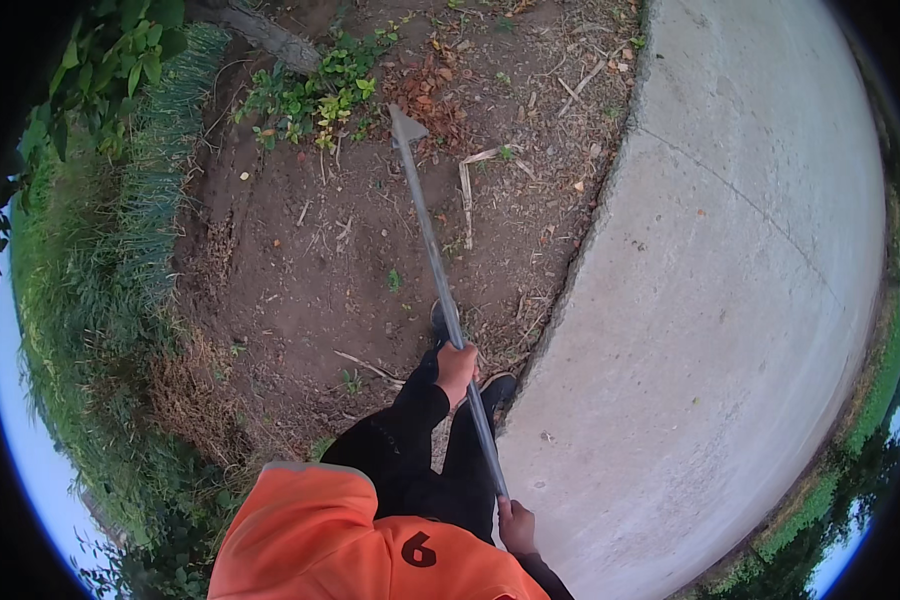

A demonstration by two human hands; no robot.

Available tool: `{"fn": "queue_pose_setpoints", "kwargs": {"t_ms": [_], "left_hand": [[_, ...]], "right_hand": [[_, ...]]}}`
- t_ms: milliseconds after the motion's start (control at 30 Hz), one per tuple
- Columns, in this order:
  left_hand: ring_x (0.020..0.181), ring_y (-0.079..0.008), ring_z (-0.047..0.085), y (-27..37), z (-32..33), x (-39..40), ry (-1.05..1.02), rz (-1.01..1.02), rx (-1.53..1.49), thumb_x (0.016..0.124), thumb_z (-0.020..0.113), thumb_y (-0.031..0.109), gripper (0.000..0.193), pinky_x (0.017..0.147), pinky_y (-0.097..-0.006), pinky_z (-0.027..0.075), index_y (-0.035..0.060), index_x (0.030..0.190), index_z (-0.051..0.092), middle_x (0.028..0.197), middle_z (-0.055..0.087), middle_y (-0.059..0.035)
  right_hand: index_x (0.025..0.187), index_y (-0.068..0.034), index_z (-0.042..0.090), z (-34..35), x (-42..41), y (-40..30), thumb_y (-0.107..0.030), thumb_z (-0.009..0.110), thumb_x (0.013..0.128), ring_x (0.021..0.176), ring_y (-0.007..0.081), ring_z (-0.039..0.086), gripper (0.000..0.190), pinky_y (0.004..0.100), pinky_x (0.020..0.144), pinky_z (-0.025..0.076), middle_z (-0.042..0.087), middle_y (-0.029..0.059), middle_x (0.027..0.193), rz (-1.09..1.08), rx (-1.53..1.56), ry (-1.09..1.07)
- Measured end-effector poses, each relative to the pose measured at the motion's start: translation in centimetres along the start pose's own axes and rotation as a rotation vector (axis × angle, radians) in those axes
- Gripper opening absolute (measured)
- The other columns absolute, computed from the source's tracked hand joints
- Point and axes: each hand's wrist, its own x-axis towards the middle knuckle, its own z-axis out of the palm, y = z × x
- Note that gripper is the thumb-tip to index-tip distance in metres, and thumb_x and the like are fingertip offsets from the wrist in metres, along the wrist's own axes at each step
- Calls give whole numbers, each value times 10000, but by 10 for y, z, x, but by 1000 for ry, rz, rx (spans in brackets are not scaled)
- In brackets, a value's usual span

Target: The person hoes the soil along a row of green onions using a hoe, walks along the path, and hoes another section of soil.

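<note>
A long-handled hoe (436,262) runs from near my body out over the bare soil (292,247). My left hand (457,370) is closed round the middle of its grey handle. Lower down, my right hand (517,526) grips the handle near its end. The flat metal hoe blade (408,130) is at the far end, beside reddish-brown dry leaves (427,94) and a low leafy plant (334,94). Whether the blade touches the ground I cannot tell. Bent dry stalks (466,187) lie to the right of the handle.
A concrete slab (690,300) with a rough edge borders the soil on the right. My dark shoes (499,390) stand near that edge. A tree trunk (277,37) rises at the top. Green onion-like plants (166,165) and tall grass (67,262) line the left side.
</note>
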Motion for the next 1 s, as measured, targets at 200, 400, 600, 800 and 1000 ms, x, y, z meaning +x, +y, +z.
{"fn": "queue_pose_setpoints", "kwargs": {"t_ms": [200, 400, 600, 800, 1000], "left_hand": [[434, -169, 524, 199, -13, 123, 42, 364, 103, 865, 600, 84, 128, 374, -346, 403, 28, 894, 489, 603, 504, -54], [433, -158, 494, 56, -32, 54, 219, -41, 204, 898, 609, 124, 126, 402, -348, 407, 55, 862, 509, 580, 472, -28], [439, -203, 534, 11, -16, -13, 181, -45, 183, 872, 629, 127, 168, 392, -374, 430, 34, 878, 489, 609, 489, -70], [432, -199, 540, 97, 9, 15, 199, 87, 200, 840, 619, 82, 147, 405, -362, 439, 6, 889, 503, 619, 524, -75], [441, -219, 546, 193, 22, 117, 241, 255, 358, 829, 617, 79, 141, 408, -375, 446, -9, 833, 506, 579, 502, -98]], "right_hand": [[795, 20, 590, 7, 125, -238, -504, 521, 974, 716, 449, 623, 558, 476, 618, 452, 579, 262, 672, -306, 219, -56], [735, -2, 567, 25, 70, -108, -498, 522, 975, 679, 451, 623, 553, 492, 585, 449, 594, 237, 642, -226, -103, 21], [711, -10, 553, -20, 21, -61, -485, 543, 969, 609, 473, 596, 541, 520, 542, 433, 569, 252, 598, -241, -183, 38], [728, 9, 559, -14, 68, -112, -504, 516, 971, 651, 440, 615, 569, 506, 582, 446, 602, 246, 658, -258, -87, 41], [747, 25, 576, 4, 159, -196, -528, 537, 965, 604, 245, 618, 596, 418, 570, 463, 603, 121, 639, -202, 365, -227]]}}
